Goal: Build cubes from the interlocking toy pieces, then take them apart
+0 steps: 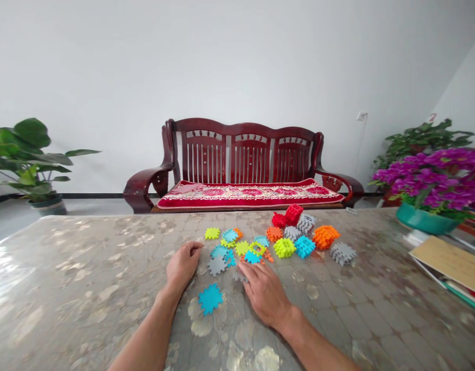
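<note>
Puzzle pieces (242, 249) on table (105, 293), bench (248, 145) behind, flowers (434, 172) right

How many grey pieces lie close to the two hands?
2: a grey tile between the left hand and right hand, and a second grey piece partly hidden by the right hand. More may be hidden under that hand.

Near tile (210, 299): solid blue.
Loose tiles (212, 233) beyond it: blue, yellow-green, grey, some orange.
Blocks (305, 247) to the right: red, grey, orange, yellow-green, blue, one colour each.
Table cover (105, 309): grey-brown, pale floral blotches over a line grid.
Far bench (138, 183): dark red-brown.
Seat pad (252, 191): red, cream band, red flowers.
Right bouquet (434, 170): purple, teal bowl (426, 218).
Left plant (32, 133): green.
</note>
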`<state>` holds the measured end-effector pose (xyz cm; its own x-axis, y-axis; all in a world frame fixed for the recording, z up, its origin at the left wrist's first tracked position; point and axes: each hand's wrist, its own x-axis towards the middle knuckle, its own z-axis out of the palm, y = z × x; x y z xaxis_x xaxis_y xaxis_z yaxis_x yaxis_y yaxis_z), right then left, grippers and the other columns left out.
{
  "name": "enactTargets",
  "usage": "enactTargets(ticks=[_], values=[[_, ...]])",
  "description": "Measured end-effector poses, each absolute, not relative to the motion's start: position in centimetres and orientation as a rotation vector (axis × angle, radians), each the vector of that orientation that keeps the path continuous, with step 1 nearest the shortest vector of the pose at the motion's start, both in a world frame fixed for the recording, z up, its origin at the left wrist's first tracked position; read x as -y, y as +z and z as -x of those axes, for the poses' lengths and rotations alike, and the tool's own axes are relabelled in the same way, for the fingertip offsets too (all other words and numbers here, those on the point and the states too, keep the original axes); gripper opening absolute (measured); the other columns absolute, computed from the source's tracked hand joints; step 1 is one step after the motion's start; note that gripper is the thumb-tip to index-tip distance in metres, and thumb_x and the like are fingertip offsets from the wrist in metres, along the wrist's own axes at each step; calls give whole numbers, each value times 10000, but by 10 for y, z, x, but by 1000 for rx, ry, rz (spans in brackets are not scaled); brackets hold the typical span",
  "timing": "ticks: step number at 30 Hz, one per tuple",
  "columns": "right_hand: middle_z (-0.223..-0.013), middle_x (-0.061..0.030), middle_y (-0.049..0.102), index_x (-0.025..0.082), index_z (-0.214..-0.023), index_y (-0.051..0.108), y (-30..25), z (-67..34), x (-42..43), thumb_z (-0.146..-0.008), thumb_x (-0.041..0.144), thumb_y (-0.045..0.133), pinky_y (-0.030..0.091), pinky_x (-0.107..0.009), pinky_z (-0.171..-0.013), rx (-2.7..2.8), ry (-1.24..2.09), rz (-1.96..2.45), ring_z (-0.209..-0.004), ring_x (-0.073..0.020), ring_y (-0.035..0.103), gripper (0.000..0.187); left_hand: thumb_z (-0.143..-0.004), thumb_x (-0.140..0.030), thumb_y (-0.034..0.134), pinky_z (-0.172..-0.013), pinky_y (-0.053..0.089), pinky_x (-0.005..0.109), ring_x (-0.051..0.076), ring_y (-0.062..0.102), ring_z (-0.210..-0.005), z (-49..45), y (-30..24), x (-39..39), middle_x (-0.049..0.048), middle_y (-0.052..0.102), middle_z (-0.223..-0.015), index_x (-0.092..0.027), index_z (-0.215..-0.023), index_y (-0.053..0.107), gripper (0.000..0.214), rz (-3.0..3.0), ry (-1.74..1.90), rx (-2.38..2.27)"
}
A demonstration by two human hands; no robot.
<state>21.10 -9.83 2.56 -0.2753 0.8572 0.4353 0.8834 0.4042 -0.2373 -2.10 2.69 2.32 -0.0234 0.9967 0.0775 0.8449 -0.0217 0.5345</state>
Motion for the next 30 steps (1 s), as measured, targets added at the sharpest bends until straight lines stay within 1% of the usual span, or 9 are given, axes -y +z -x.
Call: enactTargets(ticks=[2, 5, 7, 9, 13, 18, 23, 30], values=[[-1228, -58, 652, 222, -1317, 526, 28, -215, 97, -905, 141, 473, 424, -358, -989, 2077, -124, 1528, -1088, -201, 580, 423, -872, -311, 436, -675, 430, 242, 192, 663, -929, 21, 23, -27, 0, 735, -1034, -267, -1058, 671, 304, -1928, 652, -1926], [-1159, -78, 671, 205, -1273, 558, 30, -225, 95, -914, 128, 440, 445, -364, -937, 1948, -224, 1661, -1045, -209, 593, 386, -865, -310, 450, -667, 428, 232, 185, 663, -925, 21, 21, -28, -6, 739, -1015, -267, -1042, 677, 291, -1922, 676, -1927], [-1138, -87, 670, 200, -1252, 573, 29, -231, 93, -917, 128, 431, 451, -367, -923, 1915, -254, 1749, -1049, -219, 590, 371, -862, -313, 458, -660, 427, 231, 185, 663, -918, 20, 20, -29, -9, 739, -1015, -271, -1035, 682, 286, -1915, 683, -1934], [-1149, -90, 658, 207, -1227, 591, 26, -234, 93, -902, 114, 441, 445, -365, -941, 1939, -244, 1789, -1084, -223, 576, 370, -860, -313, 460, -652, 425, 232, 186, 663, -913, 20, 21, -28, -10, 739, -1018, -275, -1033, 685, 286, -1909, 677, -1943], [-1201, -84, 627, 219, -1217, 597, 23, -229, 96, -836, 88, 486, 411, -365, -1008, 1995, -174, 1786, -1154, -229, 536, 417, -863, -309, 456, -661, 424, 234, 188, 664, -928, 19, 24, -27, -10, 737, -1026, -274, -1033, 683, 286, -1913, 669, -1945], [-1204, -82, 620, 210, -1194, 609, 26, -226, 97, -752, 87, 526, 412, -358, -1017, 1963, -27, 1748, -1154, -236, 532, 466, -865, -319, 454, -675, 420, 246, 196, 663, -939, 20, 24, -27, -5, 733, -1031, -274, -1029, 681, 284, -1916, 644, -1951], [-1210, -74, 625, 213, -1177, 628, 24, -235, 97, -743, 188, 614, 411, -384, -1024, 1890, 136, 1694, -1157, -253, 534, 435, -867, -320, 455, -662, 412, 244, 192, 662, -940, 21, 20, -29, -8, 732, -1024, -276, -1032, 678, 281, -1916, 649, -1938], [-1208, -72, 649, 220, -1195, 635, 22, -243, 96, -734, 219, 661, 425, -376, -1006, 1821, 266, 1689, -1149, -236, 565, 462, -867, -313, 455, -673, 418, 238, 189, 662, -942, 22, 18, -30, -7, 733, -1043, -270, -1027, 679, 278, -1930, 667, -1930]])
